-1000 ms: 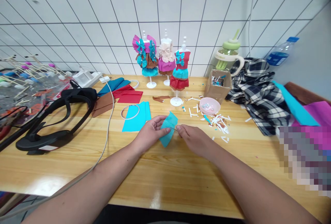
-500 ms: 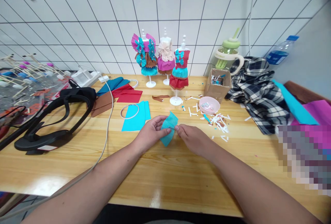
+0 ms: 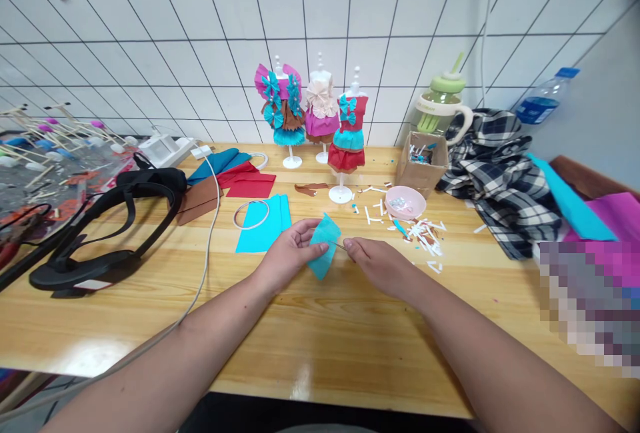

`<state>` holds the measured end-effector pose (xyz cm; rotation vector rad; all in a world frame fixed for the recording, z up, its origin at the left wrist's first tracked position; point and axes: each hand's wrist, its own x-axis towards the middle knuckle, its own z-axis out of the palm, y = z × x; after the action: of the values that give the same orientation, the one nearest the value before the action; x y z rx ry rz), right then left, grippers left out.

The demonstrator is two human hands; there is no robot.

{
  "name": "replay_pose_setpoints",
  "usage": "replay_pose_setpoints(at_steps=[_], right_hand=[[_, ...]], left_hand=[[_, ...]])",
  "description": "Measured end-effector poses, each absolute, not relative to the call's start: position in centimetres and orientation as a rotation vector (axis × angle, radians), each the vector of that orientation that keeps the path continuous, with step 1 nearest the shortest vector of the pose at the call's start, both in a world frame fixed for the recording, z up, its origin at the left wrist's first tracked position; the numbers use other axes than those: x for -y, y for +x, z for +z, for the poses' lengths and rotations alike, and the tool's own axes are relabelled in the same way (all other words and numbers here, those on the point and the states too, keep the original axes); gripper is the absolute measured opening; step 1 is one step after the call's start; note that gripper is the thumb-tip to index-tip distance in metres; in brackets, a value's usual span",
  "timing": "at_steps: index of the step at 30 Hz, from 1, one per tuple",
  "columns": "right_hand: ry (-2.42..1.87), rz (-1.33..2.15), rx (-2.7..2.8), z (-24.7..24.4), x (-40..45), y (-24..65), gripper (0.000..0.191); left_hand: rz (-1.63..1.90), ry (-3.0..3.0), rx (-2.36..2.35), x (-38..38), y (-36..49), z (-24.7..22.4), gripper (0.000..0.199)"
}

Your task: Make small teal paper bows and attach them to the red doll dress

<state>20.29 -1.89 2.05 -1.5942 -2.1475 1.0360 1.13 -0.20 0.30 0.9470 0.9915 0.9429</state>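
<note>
Left hand [image 3: 287, 256]: thumb and fingers pinch piece [image 3: 323, 268], held over table [image 3: 310, 333]; fingertips behind it hidden. Right hand [image 3: 383, 265]: fingers closed on thin tool [image 3: 340, 246] pointing to piece; tip hard to make out, contact uncertain; grip end covered by fingers. Wood surface extends from below fingers, between forearms, to near edge. Stand [image 3: 348, 136] beyond fingers. Past right fingers: bowl [image 3: 421, 205], small pale bits inside, too small to identify; behind it, box [image 3: 417, 176] holding white, teal and dark bits. Far right of fingers: area pixelated.
</note>
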Motion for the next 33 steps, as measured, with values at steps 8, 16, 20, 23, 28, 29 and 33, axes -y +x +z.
replay_pose_setpoints(at_steps=[8, 16, 20, 23, 28, 29, 33], right_hand=[[-1.592, 1.036, 2.139, 1.81, 2.18, 19.91, 0.047], [-1.585, 1.022, 2.168, 1.33, 2.22, 19.79, 0.046], [-1.560, 1.016, 2.163, 1.21, 2.21, 19.73, 0.046], [-1.547, 1.013, 2.161, 1.23, 2.14, 19.70, 0.045], [-1.549, 1.037, 2.138, 1.31, 2.23, 19.63, 0.047], [-1.549, 1.041, 2.136, 1.31, 2.27, 19.60, 0.048], [-1.538, 1.055, 2.128, 1.18, 2.37, 19.51, 0.048]], left_hand=[[0.920, 0.998, -1.005, 0.28, 1.20, 0.29, 0.054], [0.863, 1.082, -0.993, 0.37, 1.31, 0.01, 0.049], [0.862, 1.094, -0.990, 0.35, 1.27, -0.05, 0.050], [0.865, 1.094, -0.993, 0.37, 1.26, 0.01, 0.052], [0.858, 1.116, -0.979, 0.39, 1.30, 0.17, 0.049], [0.860, 1.121, -0.975, 0.39, 1.31, 0.18, 0.049], [0.865, 1.133, -0.975, 0.41, 1.33, 0.17, 0.048]])
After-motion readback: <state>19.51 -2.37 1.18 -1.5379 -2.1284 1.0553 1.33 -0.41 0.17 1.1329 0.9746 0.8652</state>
